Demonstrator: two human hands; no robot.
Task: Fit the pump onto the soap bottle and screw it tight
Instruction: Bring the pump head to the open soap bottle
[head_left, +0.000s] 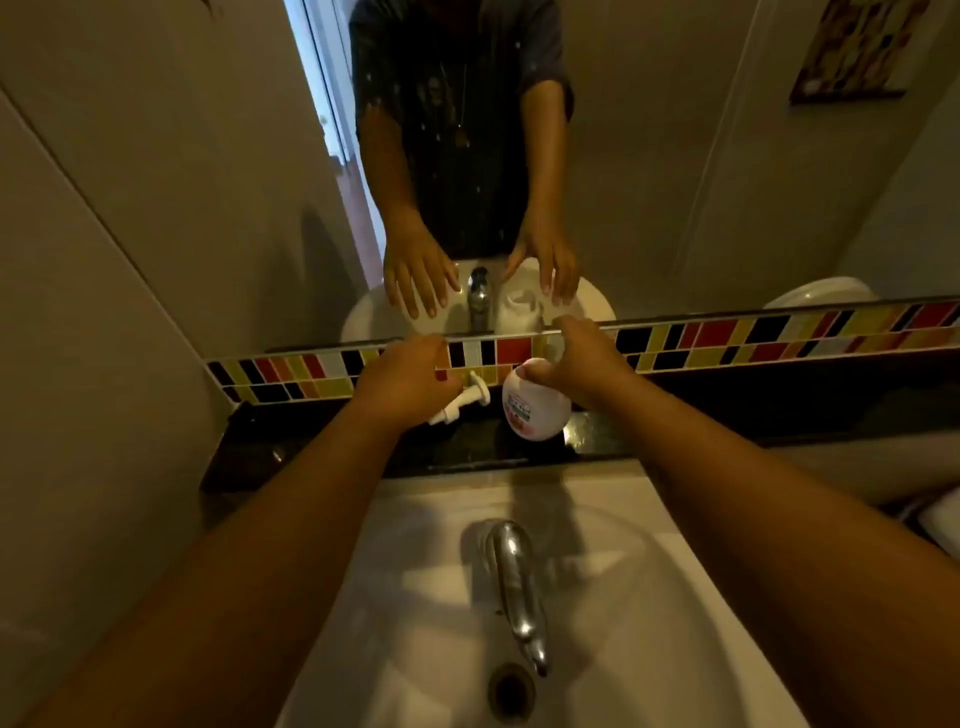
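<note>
A white soap bottle (535, 410) with a red and dark label stands on the black ledge behind the basin. The white pump (462, 400) lies on its side on that ledge, just left of the bottle, apart from it. My left hand (410, 376) hovers over the pump's upper end with fingers apart and covers part of it. My right hand (587, 366) is spread over the bottle's top, thumb resting on its front. The mirror shows both hands with fingers extended, not wrapped around anything. The bottle's neck is hidden under my right hand.
A white basin (395, 597) with a chrome tap (514, 582) lies below my forearms. A strip of coloured tiles (727, 338) and a mirror (675, 182) rise right behind the black ledge (322, 447). Walls close in at the left; a white fixture (940, 519) sits at the right.
</note>
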